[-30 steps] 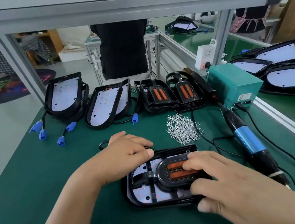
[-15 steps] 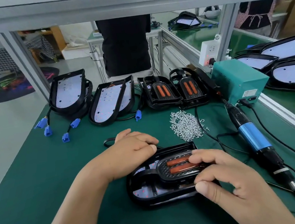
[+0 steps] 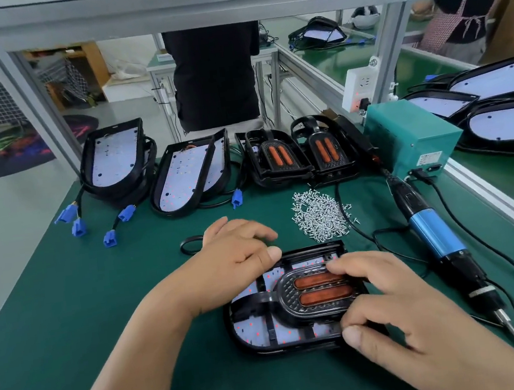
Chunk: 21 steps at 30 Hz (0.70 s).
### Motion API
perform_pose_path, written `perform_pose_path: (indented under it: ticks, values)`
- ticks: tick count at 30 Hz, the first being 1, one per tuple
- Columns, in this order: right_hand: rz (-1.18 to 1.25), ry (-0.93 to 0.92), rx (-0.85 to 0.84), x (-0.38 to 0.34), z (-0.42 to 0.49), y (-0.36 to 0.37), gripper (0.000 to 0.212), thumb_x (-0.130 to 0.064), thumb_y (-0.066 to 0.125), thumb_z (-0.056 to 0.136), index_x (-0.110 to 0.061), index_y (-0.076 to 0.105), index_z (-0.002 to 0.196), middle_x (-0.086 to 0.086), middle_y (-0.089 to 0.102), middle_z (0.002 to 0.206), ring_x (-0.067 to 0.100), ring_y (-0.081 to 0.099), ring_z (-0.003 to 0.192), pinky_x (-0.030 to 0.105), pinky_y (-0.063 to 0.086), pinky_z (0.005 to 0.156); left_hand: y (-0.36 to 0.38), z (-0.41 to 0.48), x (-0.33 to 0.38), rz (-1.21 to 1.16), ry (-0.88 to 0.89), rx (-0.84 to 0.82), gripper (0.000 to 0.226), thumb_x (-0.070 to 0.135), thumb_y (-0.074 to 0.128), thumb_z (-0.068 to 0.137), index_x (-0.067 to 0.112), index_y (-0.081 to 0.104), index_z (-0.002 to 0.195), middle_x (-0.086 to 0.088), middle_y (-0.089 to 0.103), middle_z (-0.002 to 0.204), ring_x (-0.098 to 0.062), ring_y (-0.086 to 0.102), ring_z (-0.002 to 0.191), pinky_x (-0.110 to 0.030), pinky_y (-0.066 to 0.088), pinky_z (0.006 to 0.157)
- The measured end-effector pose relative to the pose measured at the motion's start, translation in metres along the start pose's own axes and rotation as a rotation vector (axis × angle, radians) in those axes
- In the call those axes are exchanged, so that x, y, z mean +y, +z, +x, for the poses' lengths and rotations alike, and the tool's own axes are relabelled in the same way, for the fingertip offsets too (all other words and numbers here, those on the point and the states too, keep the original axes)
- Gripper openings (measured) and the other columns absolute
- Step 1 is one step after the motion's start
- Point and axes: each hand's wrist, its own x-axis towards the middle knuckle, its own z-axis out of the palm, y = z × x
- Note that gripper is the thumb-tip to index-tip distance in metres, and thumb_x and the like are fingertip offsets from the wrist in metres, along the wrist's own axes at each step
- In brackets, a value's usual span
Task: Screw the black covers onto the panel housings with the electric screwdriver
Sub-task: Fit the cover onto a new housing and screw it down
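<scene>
**Right hand (image 3: 402,309) pinches black cover (image 3: 290,304) on panel housing (image 3: 256,334)**

Left hand (image 3: 237,252) grips the panel housing's far rim. Electric screwdriver (image 3: 435,237) lies untouched beside the screw pile (image 3: 320,216); fastening here seems not yet begun. Behind, two covered housings (image 3: 277,156) and two bare housings (image 3: 188,174) wait.

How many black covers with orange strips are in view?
3. The near cover lies in the housing; the left back cover and right back cover sit left of the green box. More may hide behind them.
</scene>
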Motion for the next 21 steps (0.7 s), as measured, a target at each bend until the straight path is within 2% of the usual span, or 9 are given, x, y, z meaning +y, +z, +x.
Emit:
perform_pose_path:
  ticks: [3, 5, 7, 11, 13, 15, 17, 19, 21]
  values:
    - [0.004, 0.014, 0.009, 0.004, -0.005, -0.003, 0.01, -0.035, 0.07, 0.097, -0.035, 0.071, 0.088, -0.018, 0.042, 0.158, 0.017, 0.03, 0.157, 0.032, 0.038, 0.111, 0.007, 0.001, 0.005, -0.057, 0.043, 0.068, 0.042, 0.044, 0.046, 0.11, 0.024, 0.065, 0.077, 0.023, 0.05, 0.142, -0.004, 0.025, 0.144, -0.032, 0.013, 0.122]
    - [-0.014, 0.022, 0.022, 0.008, -0.006, -0.004, 0.008, -0.03, 0.07, 0.095, -0.034, 0.07, 0.089, -0.017, 0.042, 0.158, 0.017, 0.027, 0.159, 0.028, 0.036, 0.116, 0.01, 0.003, 0.01, -0.095, 0.072, 0.092, 0.041, 0.041, 0.047, 0.11, 0.028, 0.059, 0.073, 0.018, 0.054, 0.134, -0.009, 0.033, 0.137, -0.034, 0.025, 0.117]
    - [-0.08, -0.02, 0.02, 0.01, -0.006, -0.006, 0.007, -0.03, 0.069, 0.097, -0.031, 0.07, 0.09, -0.011, 0.047, 0.155, 0.019, 0.031, 0.157, 0.023, 0.032, 0.119, 0.013, 0.005, 0.012, -0.079, 0.107, 0.118, 0.038, 0.039, 0.046, 0.11, 0.03, 0.054, 0.074, 0.011, 0.057, 0.119, -0.013, 0.044, 0.122, -0.031, 0.035, 0.108]
    - [-0.185, -0.122, -0.023, 0.014, -0.002, -0.011, 0.014, -0.037, 0.061, 0.104, -0.026, 0.07, 0.102, -0.003, 0.044, 0.158, 0.024, 0.028, 0.159, 0.033, 0.033, 0.121, 0.018, 0.004, 0.009, -0.177, 0.046, 0.097, 0.042, 0.047, 0.046, 0.11, 0.024, 0.048, 0.074, 0.012, 0.049, 0.075, -0.005, 0.047, 0.073, -0.023, 0.042, 0.072]
    - [-0.199, -0.06, -0.05, 0.019, 0.0, -0.015, 0.042, -0.051, 0.066, 0.099, -0.027, 0.062, 0.133, -0.006, 0.022, 0.173, 0.021, 0.012, 0.164, 0.036, 0.027, 0.128, 0.02, 0.004, 0.007, -0.245, 0.009, 0.077, 0.043, 0.051, 0.047, 0.109, 0.026, 0.05, 0.075, 0.013, 0.046, 0.069, -0.004, 0.043, 0.066, -0.021, 0.039, 0.065]
    - [-0.209, 0.015, -0.127, 0.024, 0.009, -0.021, 0.083, -0.072, 0.063, 0.092, -0.035, 0.036, 0.162, -0.015, -0.003, 0.177, 0.011, -0.005, 0.164, 0.037, 0.017, 0.126, 0.021, 0.005, 0.006, -0.305, 0.015, 0.065, 0.039, 0.05, 0.049, 0.109, 0.028, 0.056, 0.078, 0.016, 0.048, 0.069, -0.002, 0.044, 0.067, -0.018, 0.039, 0.065]
    - [-0.197, 0.052, -0.262, 0.027, 0.023, -0.027, 0.099, -0.087, 0.056, 0.086, -0.047, 0.013, 0.166, -0.026, -0.017, 0.173, 0.0, -0.016, 0.16, 0.032, 0.009, 0.125, 0.022, 0.006, 0.005, -0.364, 0.02, 0.051, 0.04, 0.048, 0.051, 0.11, 0.03, 0.055, 0.074, 0.017, 0.045, 0.069, -0.002, 0.043, 0.067, -0.02, 0.038, 0.066]
    - [-0.2, 0.031, -0.355, 0.032, 0.036, -0.03, 0.1, -0.091, 0.054, 0.083, -0.051, 0.011, 0.165, -0.032, -0.014, 0.17, -0.005, -0.017, 0.158, 0.025, 0.007, 0.125, 0.023, 0.007, 0.004, -0.395, 0.003, 0.035, 0.046, 0.052, 0.051, 0.108, 0.023, 0.049, 0.073, 0.014, 0.038, 0.07, -0.007, 0.039, 0.068, -0.028, 0.037, 0.065]
    - [-0.205, 0.01, -0.363, 0.034, 0.044, -0.032, 0.099, -0.087, 0.061, 0.081, -0.046, 0.025, 0.163, -0.029, 0.005, 0.168, -0.006, -0.002, 0.157, 0.02, 0.014, 0.123, 0.023, 0.007, 0.003, -0.417, -0.008, 0.034, 0.055, 0.059, 0.05, 0.105, 0.015, 0.039, 0.073, 0.005, 0.031, 0.072, -0.012, 0.032, 0.067, -0.035, 0.031, 0.064]
